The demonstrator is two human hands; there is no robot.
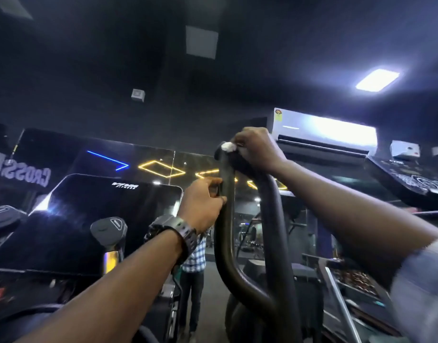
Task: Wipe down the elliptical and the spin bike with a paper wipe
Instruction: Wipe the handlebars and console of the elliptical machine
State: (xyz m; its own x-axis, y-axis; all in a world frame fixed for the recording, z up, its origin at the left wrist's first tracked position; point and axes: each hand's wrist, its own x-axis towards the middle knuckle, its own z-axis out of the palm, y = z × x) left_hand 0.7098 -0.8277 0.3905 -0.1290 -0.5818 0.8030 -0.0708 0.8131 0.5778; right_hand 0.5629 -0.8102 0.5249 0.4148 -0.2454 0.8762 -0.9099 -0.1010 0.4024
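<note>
A tall black looped handlebar (225, 233) of the elliptical rises in the middle of the view. My right hand (256, 151) is curled over its top bend and pinches a small crumpled white paper wipe (227, 146) against the bar. My left hand (203, 203), with a dark watch on the wrist, grips the left tube of the same handlebar lower down. The elliptical's dark console (94, 214) with a glossy screen stands to the left. The spin bike cannot be made out.
A short grip (109, 229) stands in front of the console. A mirror wall ahead reflects a person in a checked shirt (195, 258). An air conditioner (324, 134) hangs upper right. Another machine's frame (341, 293) stands to the right.
</note>
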